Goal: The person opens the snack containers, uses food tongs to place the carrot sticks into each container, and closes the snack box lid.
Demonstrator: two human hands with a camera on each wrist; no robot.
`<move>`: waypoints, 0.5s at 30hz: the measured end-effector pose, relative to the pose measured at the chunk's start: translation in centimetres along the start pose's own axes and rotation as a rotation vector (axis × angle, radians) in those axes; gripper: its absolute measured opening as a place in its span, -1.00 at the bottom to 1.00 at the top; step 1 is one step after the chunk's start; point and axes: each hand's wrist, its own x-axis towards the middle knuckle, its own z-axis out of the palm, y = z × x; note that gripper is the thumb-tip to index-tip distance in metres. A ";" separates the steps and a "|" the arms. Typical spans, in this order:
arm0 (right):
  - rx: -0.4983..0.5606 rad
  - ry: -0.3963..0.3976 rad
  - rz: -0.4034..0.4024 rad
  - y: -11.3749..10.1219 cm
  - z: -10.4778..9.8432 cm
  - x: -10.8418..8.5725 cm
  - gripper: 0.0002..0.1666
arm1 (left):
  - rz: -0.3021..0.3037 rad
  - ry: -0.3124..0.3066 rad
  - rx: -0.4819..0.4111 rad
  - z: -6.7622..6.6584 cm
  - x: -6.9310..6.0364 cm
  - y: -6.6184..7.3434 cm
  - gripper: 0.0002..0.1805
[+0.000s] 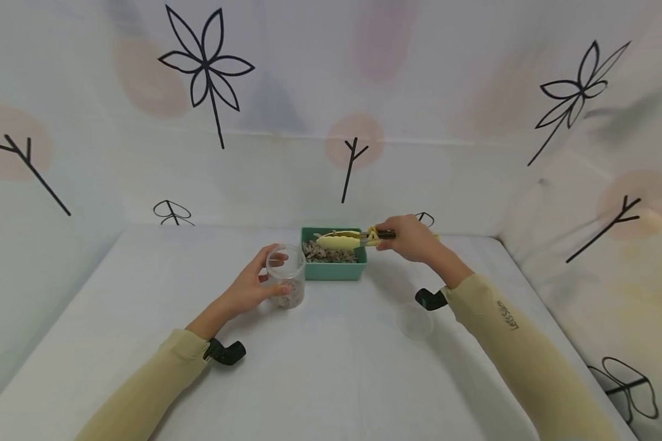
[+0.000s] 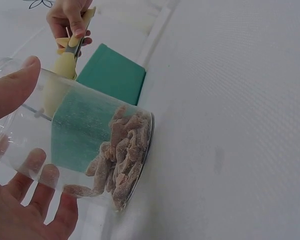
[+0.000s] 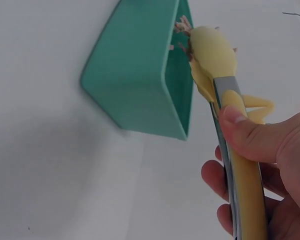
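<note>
My left hand (image 1: 249,288) grips a clear jar (image 1: 293,274) from its left side, thumb in front and fingers behind. In the left wrist view, floury brown strip-like pieces (image 2: 127,150) lie in the jar's bottom. Close on the jar's right stands a green rectangular box (image 1: 333,272) holding many similar greyish-brown pieces (image 1: 331,254). My right hand (image 1: 410,239) holds yellow tongs (image 1: 339,242) by their handles, with the heads over the box. In the right wrist view, several pieces (image 3: 183,25) show at the tong heads; whether they are pinched I cannot tell.
A clear round lid (image 1: 415,321) lies flat on the white table (image 1: 331,380), below my right forearm. Patterned cloth walls (image 1: 287,177) rise behind the table and at both sides. A black wrist camera (image 1: 431,299) sits on my right wrist, another (image 1: 227,353) on my left.
</note>
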 end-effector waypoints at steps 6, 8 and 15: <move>0.089 0.008 0.037 0.1 -0.9 -0.3 -0.43 | 0.009 -0.003 0.008 0.1 0.0 -0.2 -0.09; 0.112 0.011 0.038 0.0 -1.2 -0.4 -0.43 | 0.010 -0.001 0.011 0.1 0.0 -0.2 -0.09; 0.161 0.042 -0.024 -1.0 -2.5 -0.6 -0.47 | -0.006 -0.005 0.008 0.0 0.1 -0.2 -0.09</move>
